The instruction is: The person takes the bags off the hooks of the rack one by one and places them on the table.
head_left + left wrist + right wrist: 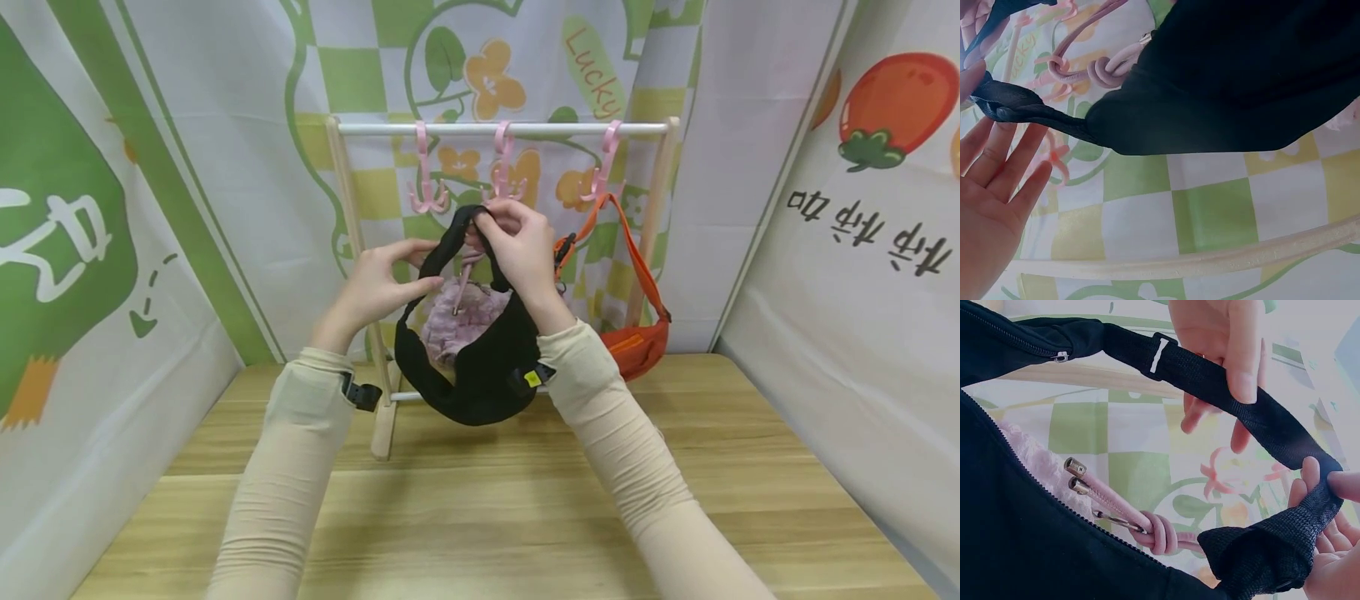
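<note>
Both hands hold up a black sling bag point(491, 375) by its webbing strap point(448, 250), in front of a hanging rack. My right hand point(522, 246) pinches the strap at its top, thumb against fingers. Lower on the strap's left side, my left hand point(373, 287) holds it with the thumb in front and the fingers behind. In the right wrist view a slider buckle point(1159, 356) and the bag's zipper point(1060, 357) show. Through the strap loop appears a pink fluffy bag point(463, 317) with a knotted pink cord point(1160, 532), partly hidden by the black bag.
The rack's white bar point(375, 130) carries three pink hooks point(426, 196). From the right one hangs an orange bag point(641, 346). The rack's wooden foot point(383, 429) stands on a wooden table point(450, 517). Printed cloth walls point(825, 333) enclose the back and sides.
</note>
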Available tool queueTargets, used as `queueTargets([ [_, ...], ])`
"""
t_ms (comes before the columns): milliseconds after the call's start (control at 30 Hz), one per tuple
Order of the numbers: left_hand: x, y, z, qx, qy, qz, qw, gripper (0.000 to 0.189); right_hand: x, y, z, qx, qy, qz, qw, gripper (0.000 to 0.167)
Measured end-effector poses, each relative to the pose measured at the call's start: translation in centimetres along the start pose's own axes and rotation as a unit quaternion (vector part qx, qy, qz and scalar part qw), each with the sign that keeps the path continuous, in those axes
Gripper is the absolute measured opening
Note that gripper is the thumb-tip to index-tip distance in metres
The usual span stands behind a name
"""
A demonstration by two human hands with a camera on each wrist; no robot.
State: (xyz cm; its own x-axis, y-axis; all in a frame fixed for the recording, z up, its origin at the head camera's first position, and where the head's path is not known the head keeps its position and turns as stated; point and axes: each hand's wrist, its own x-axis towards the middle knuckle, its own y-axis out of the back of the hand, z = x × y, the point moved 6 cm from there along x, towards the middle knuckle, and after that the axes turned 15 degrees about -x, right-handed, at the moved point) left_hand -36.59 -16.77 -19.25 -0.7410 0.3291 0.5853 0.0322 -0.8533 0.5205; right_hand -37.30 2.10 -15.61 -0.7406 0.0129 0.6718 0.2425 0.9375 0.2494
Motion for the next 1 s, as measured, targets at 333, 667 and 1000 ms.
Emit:
queueTargets([
  [333,-0.1,0.1,0.5,-0.048,-0.016,0.003,0.9987,0.037,-0.2,0.1,1.5,0.057,-0.001,-0.004,0.9983,0.015],
  [667,0.1,0.6,1.7,-0.054,-0.047,0.011,0.9974,0.032,-0.8,0.5,2.5,0.07,-0.019,-0.01,0.9973,0.023],
  [1000,0.0,1.0,2.3,-0.039,-0.053,0.021,0.9976,0.031,-1.6,0.6,3.1,0.041,-0.033,-0.023,0.9984,0.025],
])
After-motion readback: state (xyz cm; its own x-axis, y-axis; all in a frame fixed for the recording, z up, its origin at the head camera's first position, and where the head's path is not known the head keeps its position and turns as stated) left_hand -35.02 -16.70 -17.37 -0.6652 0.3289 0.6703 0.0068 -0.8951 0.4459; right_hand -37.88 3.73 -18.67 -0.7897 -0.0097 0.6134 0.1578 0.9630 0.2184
